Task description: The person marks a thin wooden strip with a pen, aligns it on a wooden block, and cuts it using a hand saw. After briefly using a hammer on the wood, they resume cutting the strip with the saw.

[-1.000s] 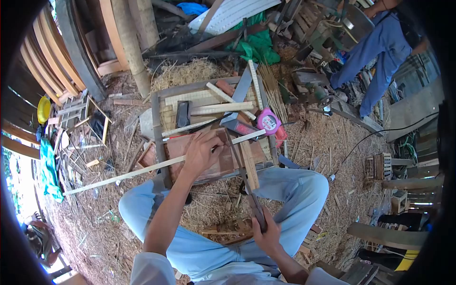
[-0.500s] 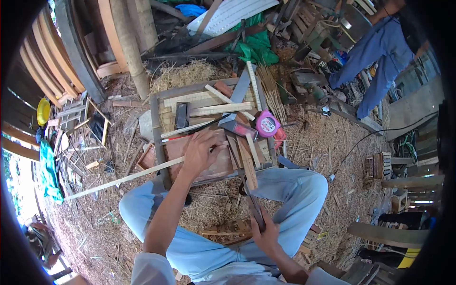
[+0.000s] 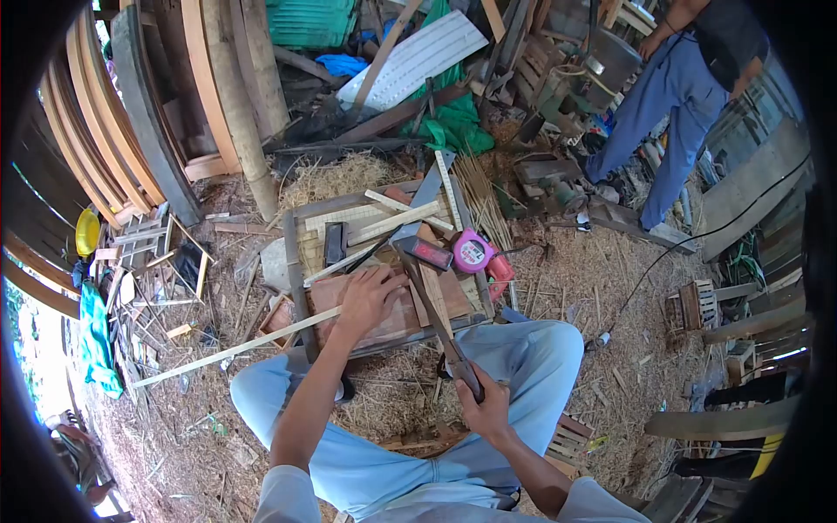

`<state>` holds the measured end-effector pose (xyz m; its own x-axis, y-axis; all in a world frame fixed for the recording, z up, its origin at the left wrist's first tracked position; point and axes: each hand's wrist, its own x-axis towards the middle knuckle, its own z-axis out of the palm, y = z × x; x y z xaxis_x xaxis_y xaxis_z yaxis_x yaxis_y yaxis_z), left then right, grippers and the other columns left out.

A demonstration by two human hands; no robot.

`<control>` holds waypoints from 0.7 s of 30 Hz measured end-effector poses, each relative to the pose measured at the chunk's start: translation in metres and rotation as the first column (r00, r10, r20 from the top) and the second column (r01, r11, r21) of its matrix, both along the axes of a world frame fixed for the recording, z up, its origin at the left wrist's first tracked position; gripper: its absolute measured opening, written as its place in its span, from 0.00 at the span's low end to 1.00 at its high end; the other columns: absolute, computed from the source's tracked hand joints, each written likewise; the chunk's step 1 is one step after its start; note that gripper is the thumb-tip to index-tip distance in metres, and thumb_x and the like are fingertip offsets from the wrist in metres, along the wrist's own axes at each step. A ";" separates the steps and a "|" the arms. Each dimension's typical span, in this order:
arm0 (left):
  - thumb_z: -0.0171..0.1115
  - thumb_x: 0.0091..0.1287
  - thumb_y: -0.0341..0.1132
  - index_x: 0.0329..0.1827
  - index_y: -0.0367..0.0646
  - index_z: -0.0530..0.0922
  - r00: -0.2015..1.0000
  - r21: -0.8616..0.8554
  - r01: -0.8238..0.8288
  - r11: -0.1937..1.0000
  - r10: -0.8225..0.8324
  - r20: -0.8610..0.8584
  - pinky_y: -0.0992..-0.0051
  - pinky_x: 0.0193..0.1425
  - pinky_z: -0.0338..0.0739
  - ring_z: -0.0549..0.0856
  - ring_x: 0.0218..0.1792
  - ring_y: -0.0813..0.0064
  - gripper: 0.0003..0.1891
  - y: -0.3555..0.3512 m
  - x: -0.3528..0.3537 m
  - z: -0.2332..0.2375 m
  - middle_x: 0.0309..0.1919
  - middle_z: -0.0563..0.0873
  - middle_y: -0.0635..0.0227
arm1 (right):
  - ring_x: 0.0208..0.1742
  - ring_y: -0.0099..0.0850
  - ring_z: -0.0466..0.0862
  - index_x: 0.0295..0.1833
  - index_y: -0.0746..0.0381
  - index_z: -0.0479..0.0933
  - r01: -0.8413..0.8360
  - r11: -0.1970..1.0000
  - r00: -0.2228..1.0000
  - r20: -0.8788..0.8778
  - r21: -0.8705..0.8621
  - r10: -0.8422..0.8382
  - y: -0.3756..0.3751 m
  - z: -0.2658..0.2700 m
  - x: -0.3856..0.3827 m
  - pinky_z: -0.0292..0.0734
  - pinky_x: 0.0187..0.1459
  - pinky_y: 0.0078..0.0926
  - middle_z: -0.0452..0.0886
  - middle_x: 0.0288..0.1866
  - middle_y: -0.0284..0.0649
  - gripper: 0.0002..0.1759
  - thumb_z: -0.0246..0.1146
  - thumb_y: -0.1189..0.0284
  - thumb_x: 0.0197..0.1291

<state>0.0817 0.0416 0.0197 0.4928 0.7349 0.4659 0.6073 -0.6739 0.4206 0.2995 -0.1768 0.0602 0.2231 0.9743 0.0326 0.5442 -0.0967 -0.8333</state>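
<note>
The right hand (image 3: pixel 486 408) was closed tight on the long blade (image 3: pixel 431 310), which reached over the near edge of the worktop (image 3: pixel 299 295). The left hand (image 3: pixel 370 305), fingers a bit apart, lay over one end of the thin stick (image 3: pixel 235 349), which poked past the left edge. A pink tape measure (image 3: pixel 472 251) sat near the right edge.

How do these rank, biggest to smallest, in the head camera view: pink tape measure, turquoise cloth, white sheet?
1. White sheet
2. Turquoise cloth
3. Pink tape measure, clearly smallest
</note>
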 end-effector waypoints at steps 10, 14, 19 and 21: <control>0.66 0.68 0.31 0.54 0.46 0.82 0.998 0.002 0.008 1.000 -0.008 0.059 0.58 0.46 0.79 0.85 0.44 0.55 0.13 0.000 0.006 0.009 0.44 0.81 0.60 | 0.29 0.17 0.80 0.64 0.71 0.79 0.131 0.988 0.966 -0.233 0.083 -0.108 -0.003 0.004 0.018 0.78 0.32 0.22 0.87 0.31 0.38 0.23 0.67 0.69 0.69; 0.69 0.62 0.31 0.53 0.43 0.81 0.998 0.089 -0.045 0.995 0.040 0.056 0.57 0.54 0.75 0.82 0.50 0.55 0.16 0.002 0.018 -0.011 0.45 0.83 0.60 | 0.28 0.23 0.84 0.63 0.72 0.79 0.123 0.968 0.974 -0.212 0.221 -0.075 0.074 -0.021 0.016 0.79 0.34 0.25 0.87 0.32 0.41 0.23 0.68 0.69 0.68; 0.70 0.58 0.27 0.54 0.42 0.82 0.990 -0.041 -0.127 0.991 0.129 0.063 0.59 0.60 0.73 0.82 0.53 0.56 0.19 -0.024 0.010 -0.012 0.48 0.84 0.60 | 0.28 0.33 0.88 0.65 0.70 0.79 -0.023 0.859 0.999 -0.024 0.511 0.041 0.117 -0.042 0.006 0.79 0.32 0.28 0.89 0.37 0.52 0.24 0.69 0.68 0.67; 0.70 0.56 0.22 0.54 0.40 0.81 0.975 0.025 -0.181 0.983 0.176 0.137 0.58 0.60 0.75 0.83 0.53 0.54 0.20 -0.039 0.004 -0.009 0.48 0.85 0.60 | 0.27 0.32 0.88 0.65 0.68 0.79 -0.026 0.882 0.994 -0.079 0.471 0.072 0.111 -0.052 0.004 0.79 0.31 0.27 0.89 0.36 0.50 0.24 0.69 0.67 0.68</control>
<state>0.0854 0.0028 0.0104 0.2866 0.7868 0.5467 0.6596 -0.5759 0.4830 0.3038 -0.0659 0.0084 0.2000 0.8597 0.4699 0.4572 0.3423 -0.8209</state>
